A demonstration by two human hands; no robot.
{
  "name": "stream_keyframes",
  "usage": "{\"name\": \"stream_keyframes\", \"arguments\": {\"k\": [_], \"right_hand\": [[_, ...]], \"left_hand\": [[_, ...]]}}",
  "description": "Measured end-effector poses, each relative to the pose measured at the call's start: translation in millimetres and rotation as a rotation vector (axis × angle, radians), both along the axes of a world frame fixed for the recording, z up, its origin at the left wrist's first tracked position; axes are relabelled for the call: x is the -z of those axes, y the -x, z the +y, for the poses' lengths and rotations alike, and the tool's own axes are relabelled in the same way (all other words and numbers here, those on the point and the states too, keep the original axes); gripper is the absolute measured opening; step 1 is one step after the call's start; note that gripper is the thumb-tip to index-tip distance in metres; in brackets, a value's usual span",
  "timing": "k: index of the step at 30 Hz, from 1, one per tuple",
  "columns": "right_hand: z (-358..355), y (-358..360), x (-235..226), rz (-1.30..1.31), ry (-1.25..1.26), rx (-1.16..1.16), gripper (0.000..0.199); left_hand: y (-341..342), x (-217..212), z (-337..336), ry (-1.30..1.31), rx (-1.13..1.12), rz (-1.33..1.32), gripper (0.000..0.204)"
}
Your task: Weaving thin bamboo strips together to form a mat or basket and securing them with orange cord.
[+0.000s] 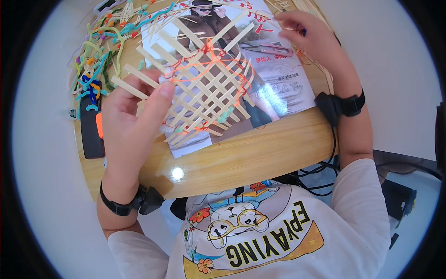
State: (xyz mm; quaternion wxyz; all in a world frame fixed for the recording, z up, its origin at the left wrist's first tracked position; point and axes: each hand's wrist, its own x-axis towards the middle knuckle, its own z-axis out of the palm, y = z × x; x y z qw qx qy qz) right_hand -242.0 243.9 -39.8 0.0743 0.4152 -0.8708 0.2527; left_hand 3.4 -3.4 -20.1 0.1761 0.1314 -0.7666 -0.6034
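Note:
My left hand pinches the left edge of a woven lattice of pale bamboo strips between thumb and fingers. The lattice is tilted above a glossy poster. Bright orange string runs through and over its strips, with red thread wound along the edges. A white tuft sits by my thumb, and a mint-green tuft is at the lower edge. Raised at the upper right, away from the lattice, my right hand has its fingers drawn together; a small dark bit shows there, too small to name.
Thread snips with reddish handles lie on the poster. Tangled coloured fuzzy stems fill the table's far left, above a dark oblong case. Loose bamboo strips lie at the far edge. Black cables hang by the wooden table's right side.

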Motion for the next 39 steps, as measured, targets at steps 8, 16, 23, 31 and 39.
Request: {"name": "stream_keyframes", "arguments": {"k": [8, 16, 23, 31, 39], "right_hand": [[-18, -26, 13, 0.066, -0.202, -0.268, 0.025], [-24, -34, -18, -0.179, 0.157, 0.220, 0.021], [-33, -102, -89, 0.120, 0.264, -0.427, 0.024], [-66, -122, -60, 0.233, 0.380, -0.538, 0.034], [-56, -116, -68, 0.228, 0.117, -0.515, 0.037]], "left_hand": [[-1, 2, -2, -0.073, 0.044, -0.006, 0.023], [-2, 3, -1, -0.054, 0.037, 0.004, 0.028], [-4, -2, -4, -0.045, 0.142, -0.103, 0.030], [-2, 2, 0, -0.112, 0.211, -0.096, 0.030], [-3, 1, -2, -0.085, 0.269, -0.080, 0.032]]}}
